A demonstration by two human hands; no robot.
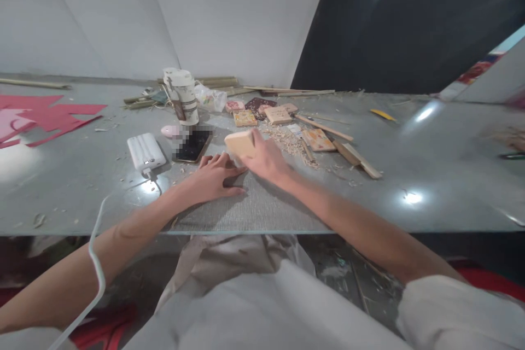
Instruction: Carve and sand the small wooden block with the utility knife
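Head view: the right hand (268, 157) pinches a pale block (239, 144); nearer and left, the left hand (215, 178), loosely spread, seemingly rests on the tabletop (451, 175).

White glare spots the grey tabletop (369, 175), while the far right blurs.

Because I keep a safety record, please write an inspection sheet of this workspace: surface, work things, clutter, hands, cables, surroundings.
Surface: grey tabletop, with pale curled wood shavings.
Work things: pale wooden block with rounded corners, grasped.
Clutter: tall white-and-brown cup, white rectangular power bank, black phone, flat red sheets.
Hands: right hand grips the block; left hand beside it, open, palm down.
Cables: white cable crosses over the left forearm.
Surroundings: light grey wall, large dark panel.
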